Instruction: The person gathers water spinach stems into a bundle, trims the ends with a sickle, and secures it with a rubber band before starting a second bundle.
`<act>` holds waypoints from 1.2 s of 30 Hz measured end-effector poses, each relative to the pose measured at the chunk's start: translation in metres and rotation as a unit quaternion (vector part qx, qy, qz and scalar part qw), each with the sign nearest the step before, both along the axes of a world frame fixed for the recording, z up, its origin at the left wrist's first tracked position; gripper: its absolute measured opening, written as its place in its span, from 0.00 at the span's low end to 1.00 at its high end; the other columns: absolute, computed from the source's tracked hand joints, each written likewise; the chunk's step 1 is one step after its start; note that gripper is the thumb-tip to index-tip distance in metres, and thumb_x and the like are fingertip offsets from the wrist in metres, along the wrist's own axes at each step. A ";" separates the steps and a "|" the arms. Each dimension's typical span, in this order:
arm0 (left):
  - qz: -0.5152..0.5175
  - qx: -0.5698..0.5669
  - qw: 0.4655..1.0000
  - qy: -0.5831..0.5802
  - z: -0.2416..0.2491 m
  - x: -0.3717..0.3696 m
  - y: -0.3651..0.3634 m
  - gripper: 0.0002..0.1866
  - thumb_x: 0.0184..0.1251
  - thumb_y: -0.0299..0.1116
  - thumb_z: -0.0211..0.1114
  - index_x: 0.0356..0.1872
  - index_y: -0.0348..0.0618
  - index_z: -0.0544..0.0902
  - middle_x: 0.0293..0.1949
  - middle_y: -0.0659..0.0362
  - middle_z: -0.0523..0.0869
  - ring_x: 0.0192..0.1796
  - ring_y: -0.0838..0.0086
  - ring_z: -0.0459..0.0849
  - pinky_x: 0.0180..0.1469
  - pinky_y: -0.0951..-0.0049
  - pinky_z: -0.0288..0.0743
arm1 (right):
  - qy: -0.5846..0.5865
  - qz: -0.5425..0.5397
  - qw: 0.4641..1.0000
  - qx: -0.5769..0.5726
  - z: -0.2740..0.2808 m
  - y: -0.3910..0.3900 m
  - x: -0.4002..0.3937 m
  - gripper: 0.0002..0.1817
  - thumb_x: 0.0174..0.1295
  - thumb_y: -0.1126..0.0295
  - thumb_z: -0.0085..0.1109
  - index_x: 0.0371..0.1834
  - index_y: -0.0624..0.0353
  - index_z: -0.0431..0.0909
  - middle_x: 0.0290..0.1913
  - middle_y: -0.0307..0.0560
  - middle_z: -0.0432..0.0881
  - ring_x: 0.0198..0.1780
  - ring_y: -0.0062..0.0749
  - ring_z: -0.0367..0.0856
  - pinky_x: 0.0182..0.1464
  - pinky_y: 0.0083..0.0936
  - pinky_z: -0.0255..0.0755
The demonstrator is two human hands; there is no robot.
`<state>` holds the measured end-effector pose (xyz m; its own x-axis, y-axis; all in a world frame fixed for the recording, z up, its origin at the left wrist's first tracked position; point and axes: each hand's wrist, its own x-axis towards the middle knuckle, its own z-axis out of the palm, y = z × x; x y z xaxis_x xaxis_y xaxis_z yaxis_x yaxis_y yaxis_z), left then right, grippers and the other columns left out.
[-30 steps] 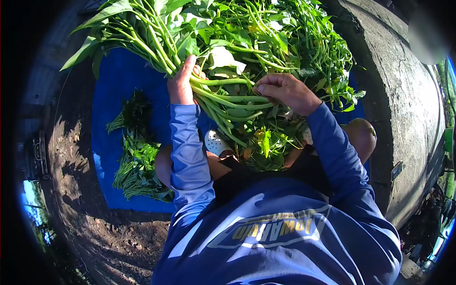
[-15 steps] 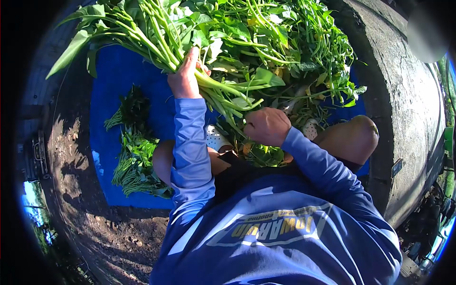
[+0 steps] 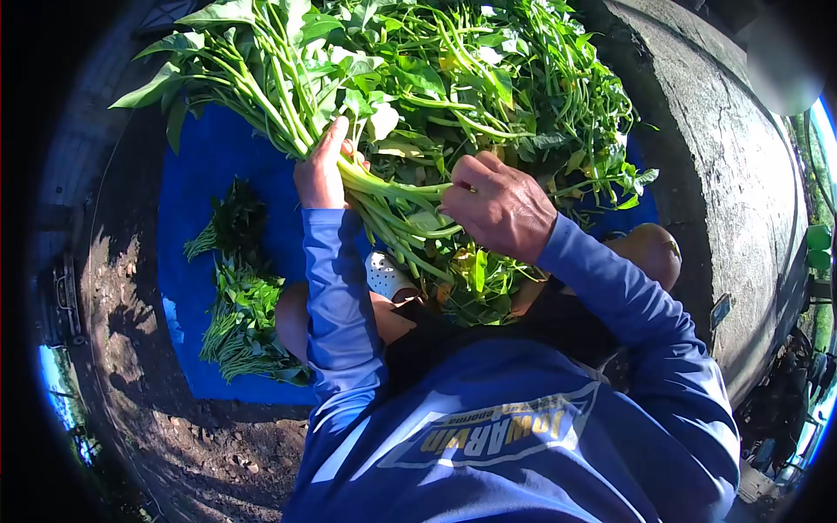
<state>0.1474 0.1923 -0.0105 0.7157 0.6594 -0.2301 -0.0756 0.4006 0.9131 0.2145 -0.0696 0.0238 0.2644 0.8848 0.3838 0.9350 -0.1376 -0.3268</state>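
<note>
My left hand [image 3: 323,170] is closed round a bunch of long green stems [image 3: 283,109], with broad leaves fanning out toward the upper left and the stem ends pointing right. At those ends, my right hand [image 3: 497,205] is closed with its fingertips pinched on a stem; the tips are partly hidden. Behind both hands lies a large heap of leafy greens [image 3: 427,74]. More loose leaves [image 3: 479,279] lie below my right hand, between my legs.
A blue sheet [image 3: 187,288] lies under the greens. On its left side are a dark leafy bundle [image 3: 240,213] and a brighter green bundle [image 3: 240,318]. A white perforated shoe [image 3: 385,275] shows between my legs. A concrete edge [image 3: 741,174] runs along the right.
My right hand has moved up to the stem ends, and its fingers now pinch a stem there. My left hand with the bunch has shifted slightly down and left in view.
</note>
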 end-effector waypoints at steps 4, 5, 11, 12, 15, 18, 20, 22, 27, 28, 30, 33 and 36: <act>0.071 -0.026 0.997 0.001 0.007 -0.007 0.007 0.14 0.71 0.41 0.75 0.48 0.46 0.85 0.28 0.66 0.78 0.27 0.77 0.79 0.31 0.69 0.78 | 0.074 0.036 0.979 -0.187 -0.049 -0.035 -0.002 0.09 0.64 0.69 0.67 0.45 0.59 0.85 0.43 0.48 0.82 0.46 0.44 0.83 0.46 0.39 0.82; 0.072 -0.034 0.997 -0.009 0.004 -0.008 0.014 0.14 0.71 0.41 0.75 0.51 0.47 0.85 0.28 0.67 0.77 0.27 0.77 0.79 0.31 0.70 0.78 | 0.121 0.062 0.951 -0.279 -0.062 -0.049 0.009 0.11 0.65 0.68 0.66 0.48 0.60 0.85 0.44 0.49 0.85 0.46 0.44 0.85 0.48 0.38 0.83; 0.018 -0.064 0.998 -0.009 0.008 -0.004 0.004 0.11 0.73 0.43 0.73 0.45 0.49 0.83 0.29 0.67 0.79 0.27 0.77 0.80 0.30 0.69 0.79 | 0.240 -0.209 0.946 0.057 -0.042 0.018 0.129 0.12 0.67 0.63 0.60 0.41 0.59 0.89 0.35 0.52 0.91 0.40 0.46 0.92 0.46 0.37 0.83; 0.016 -0.054 0.998 0.014 0.008 0.000 0.000 0.12 0.73 0.44 0.73 0.43 0.50 0.83 0.29 0.67 0.79 0.27 0.76 0.81 0.31 0.69 0.80 | 0.178 -0.248 0.944 0.124 -0.044 0.035 0.154 0.13 0.66 0.63 0.60 0.42 0.58 0.89 0.36 0.52 0.91 0.40 0.48 0.92 0.46 0.38 0.83; -0.017 0.012 0.999 0.036 -0.024 0.013 0.007 0.15 0.72 0.45 0.74 0.49 0.46 0.87 0.33 0.65 0.83 0.30 0.76 0.82 0.33 0.71 0.80 | 0.136 -0.334 0.931 0.058 -0.043 0.085 0.212 0.16 0.70 0.58 0.57 0.44 0.54 0.91 0.40 0.53 0.91 0.45 0.50 0.91 0.50 0.43 0.83; -0.038 0.233 0.972 -0.005 -0.074 0.017 0.025 0.17 0.74 0.42 0.71 0.55 0.43 0.89 0.38 0.61 0.88 0.36 0.76 0.85 0.39 0.72 0.80 | 0.022 -0.298 0.951 -0.083 -0.055 0.112 0.253 0.15 0.72 0.58 0.57 0.42 0.51 0.92 0.41 0.48 0.92 0.45 0.47 0.90 0.50 0.44 0.82; -0.027 0.219 0.975 -0.016 -0.084 0.020 0.027 0.15 0.77 0.38 0.68 0.57 0.42 0.88 0.34 0.56 0.90 0.37 0.71 0.89 0.43 0.68 0.82 | 0.097 -0.266 0.949 -0.141 -0.046 0.117 0.274 0.14 0.72 0.59 0.60 0.40 0.51 0.93 0.41 0.43 0.92 0.45 0.37 0.88 0.48 0.38 0.81; -0.031 -0.006 0.999 0.002 -0.018 0.009 -0.006 0.17 0.69 0.42 0.77 0.44 0.38 0.85 0.23 0.57 0.83 0.22 0.69 0.84 0.27 0.65 0.79 | 0.370 -0.274 0.887 0.043 -0.025 0.109 0.280 0.11 0.67 0.61 0.68 0.45 0.53 0.93 0.39 0.38 0.90 0.39 0.26 0.84 0.44 0.32 0.79; -0.032 -0.065 0.997 0.031 -0.026 0.010 -0.002 0.18 0.65 0.46 0.79 0.37 0.45 0.82 0.24 0.60 0.82 0.19 0.69 0.82 0.24 0.66 0.82 | 0.502 -0.161 0.841 0.120 0.056 0.064 0.252 0.21 0.70 0.65 0.68 0.65 0.56 0.83 0.38 0.33 0.85 0.37 0.16 0.78 0.46 0.26 0.75; -0.037 -0.065 0.996 0.042 -0.028 0.011 -0.001 0.18 0.65 0.47 0.79 0.37 0.45 0.82 0.24 0.60 0.82 0.19 0.69 0.82 0.24 0.66 0.82 | 0.469 -0.180 0.850 0.156 0.072 0.061 0.241 0.22 0.70 0.66 0.69 0.66 0.57 0.83 0.37 0.33 0.83 0.35 0.16 0.77 0.42 0.23 0.74; -0.049 -0.053 0.997 0.017 -0.042 0.017 0.000 0.22 0.66 0.49 0.77 0.48 0.43 0.85 0.25 0.59 0.82 0.21 0.68 0.83 0.25 0.64 0.82 | 0.394 -0.201 0.875 0.200 0.106 0.052 0.218 0.23 0.69 0.66 0.70 0.67 0.58 0.83 0.39 0.34 0.85 0.36 0.15 0.78 0.39 0.21 0.75; -0.070 -0.073 0.994 0.053 -0.053 0.021 0.003 0.19 0.72 0.46 0.73 0.55 0.45 0.85 0.28 0.60 0.81 0.25 0.68 0.85 0.29 0.63 0.83 | 0.271 -0.239 0.903 0.234 0.127 0.051 0.206 0.22 0.67 0.65 0.71 0.64 0.56 0.86 0.37 0.36 0.89 0.35 0.18 0.83 0.42 0.22 0.79; -0.057 -0.125 0.990 0.022 -0.056 0.026 -0.005 0.19 0.68 0.40 0.77 0.53 0.39 0.91 0.26 0.58 0.85 0.24 0.71 0.84 0.28 0.66 0.82 | 0.069 -0.256 0.937 0.225 0.136 0.062 0.155 0.22 0.64 0.64 0.69 0.62 0.56 0.87 0.39 0.49 0.91 0.37 0.31 0.89 0.45 0.31 0.82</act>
